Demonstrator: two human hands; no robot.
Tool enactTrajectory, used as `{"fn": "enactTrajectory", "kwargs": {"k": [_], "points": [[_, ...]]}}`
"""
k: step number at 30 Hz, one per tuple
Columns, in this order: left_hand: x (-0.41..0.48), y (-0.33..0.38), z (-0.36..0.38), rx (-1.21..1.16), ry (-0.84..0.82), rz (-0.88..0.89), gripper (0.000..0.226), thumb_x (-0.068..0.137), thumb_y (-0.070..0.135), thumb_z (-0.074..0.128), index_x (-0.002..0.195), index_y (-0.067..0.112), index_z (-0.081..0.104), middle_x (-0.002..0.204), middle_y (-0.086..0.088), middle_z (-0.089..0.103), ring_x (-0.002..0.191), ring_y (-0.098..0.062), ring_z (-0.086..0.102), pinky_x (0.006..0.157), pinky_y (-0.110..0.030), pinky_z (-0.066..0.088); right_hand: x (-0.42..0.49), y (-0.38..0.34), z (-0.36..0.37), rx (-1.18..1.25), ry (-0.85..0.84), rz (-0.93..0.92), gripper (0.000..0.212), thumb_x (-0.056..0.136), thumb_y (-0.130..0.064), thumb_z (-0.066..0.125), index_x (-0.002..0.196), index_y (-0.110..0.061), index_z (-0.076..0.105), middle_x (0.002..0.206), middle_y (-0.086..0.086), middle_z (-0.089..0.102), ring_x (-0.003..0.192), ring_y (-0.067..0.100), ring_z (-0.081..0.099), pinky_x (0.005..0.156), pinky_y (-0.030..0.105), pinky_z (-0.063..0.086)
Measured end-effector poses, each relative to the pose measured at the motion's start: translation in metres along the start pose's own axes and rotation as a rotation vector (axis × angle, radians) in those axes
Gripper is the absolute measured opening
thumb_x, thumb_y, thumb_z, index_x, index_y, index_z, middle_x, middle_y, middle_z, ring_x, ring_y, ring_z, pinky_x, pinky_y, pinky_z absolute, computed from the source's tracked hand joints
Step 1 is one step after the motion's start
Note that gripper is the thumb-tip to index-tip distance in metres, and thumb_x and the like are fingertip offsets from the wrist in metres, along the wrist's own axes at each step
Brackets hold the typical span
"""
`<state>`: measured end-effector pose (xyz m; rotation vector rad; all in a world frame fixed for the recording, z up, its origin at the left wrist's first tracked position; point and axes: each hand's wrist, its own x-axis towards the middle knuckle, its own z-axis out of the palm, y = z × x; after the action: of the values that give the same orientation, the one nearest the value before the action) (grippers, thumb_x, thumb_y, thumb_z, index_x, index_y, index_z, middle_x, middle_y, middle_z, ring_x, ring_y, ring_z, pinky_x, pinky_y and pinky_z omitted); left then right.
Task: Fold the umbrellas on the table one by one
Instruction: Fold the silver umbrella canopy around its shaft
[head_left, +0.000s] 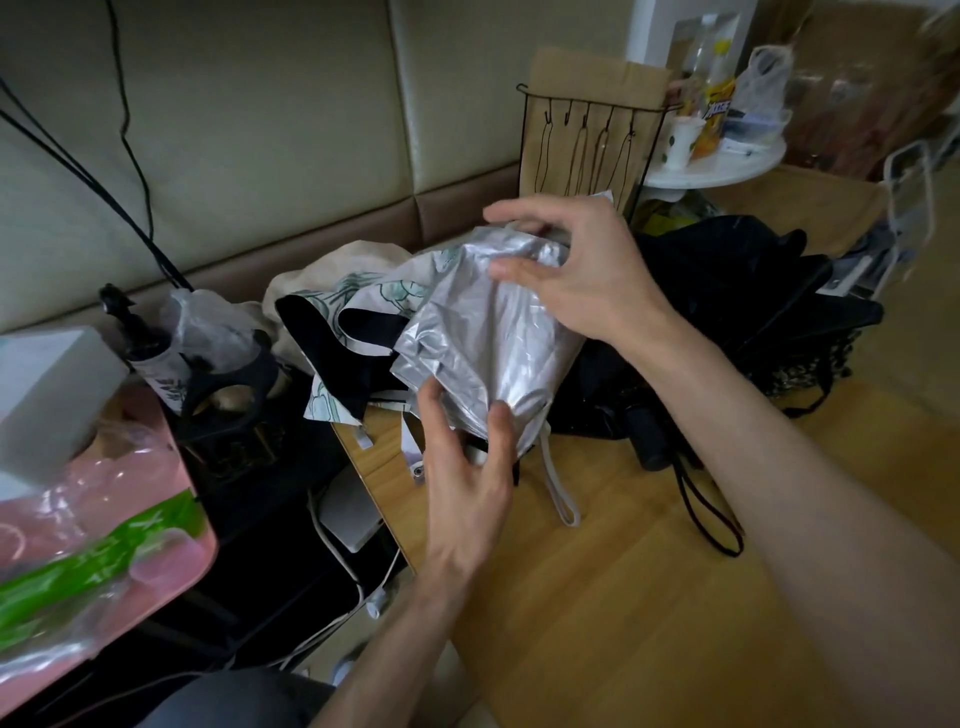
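The strap end of the silver umbrella (488, 332) is pinched by the left grip (462, 467) and its far top is clasped by the right grip (587, 275), above the left edge of the counter (597, 597). Its long axis is laid from the left grip up and away to the right one; the loose cloth is probably to be wrapped around it.

the silver umbrella (483, 338) you handled was glossy, crinkled, metallic-looking cloth. the black umbrella (727, 291) was matt fabric. your table (623, 597) was smooth light wood with a soft sheen; the rack (587, 130) was thin black wire.
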<state>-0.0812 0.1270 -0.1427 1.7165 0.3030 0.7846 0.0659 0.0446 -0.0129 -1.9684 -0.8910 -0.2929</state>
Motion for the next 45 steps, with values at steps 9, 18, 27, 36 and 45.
{"fn": "enactTrajectory", "kwargs": {"k": [9,18,27,36,45], "points": [[-0.002,0.005,-0.001,-0.187,-0.065,-0.038,0.036,0.112,0.031,0.041,0.147,0.028,0.034,0.060,0.003,0.032,0.049,-0.011,0.032,0.048,-0.028,0.035,-0.007,0.000,0.008,-0.145,0.202,-0.126,0.043,0.081,-0.040,0.087,0.121,-0.028,0.077,0.098,-0.029,0.054,0.109,0.009,0.050,0.103,0.049,0.046],[0.011,0.006,-0.008,-0.139,0.089,0.093,0.044,0.115,0.037,0.026,0.141,0.006,0.043,0.127,-0.003,0.061,0.120,-0.027,0.059,0.106,-0.054,0.047,-0.092,0.005,0.013,0.167,0.068,0.134,0.115,0.071,-0.060,0.087,0.160,-0.031,0.020,0.148,-0.007,0.027,0.140,0.007,0.038,0.110,0.013,0.039],[0.004,0.013,-0.007,-0.074,0.097,0.139,0.035,0.116,0.022,0.032,0.150,0.015,0.034,0.091,0.028,0.067,0.073,-0.002,0.064,0.067,-0.034,0.057,-0.111,-0.018,0.050,0.706,-0.015,0.386,0.164,0.043,-0.052,0.106,0.157,-0.058,-0.013,0.165,-0.012,0.028,0.146,0.008,0.046,0.108,0.035,0.054],[0.019,0.018,-0.004,-0.430,0.183,-0.166,0.054,0.100,0.052,0.057,0.148,0.037,0.039,0.080,-0.006,0.042,0.055,-0.015,0.041,0.047,-0.025,0.039,-0.117,0.006,0.016,0.778,0.341,0.683,0.017,0.096,-0.003,0.069,0.110,-0.012,0.074,0.106,-0.001,0.079,0.103,0.013,0.076,0.085,0.025,0.060],[0.020,0.025,-0.005,-0.434,0.146,-0.283,0.065,0.101,0.037,0.068,0.152,0.054,0.030,0.095,-0.005,0.066,0.054,-0.016,0.059,0.043,-0.027,0.035,-0.104,0.026,-0.005,0.819,0.232,0.656,0.022,0.104,-0.022,0.066,0.111,-0.003,0.075,0.109,0.007,0.079,0.109,0.023,0.076,0.094,0.039,0.062]]}}
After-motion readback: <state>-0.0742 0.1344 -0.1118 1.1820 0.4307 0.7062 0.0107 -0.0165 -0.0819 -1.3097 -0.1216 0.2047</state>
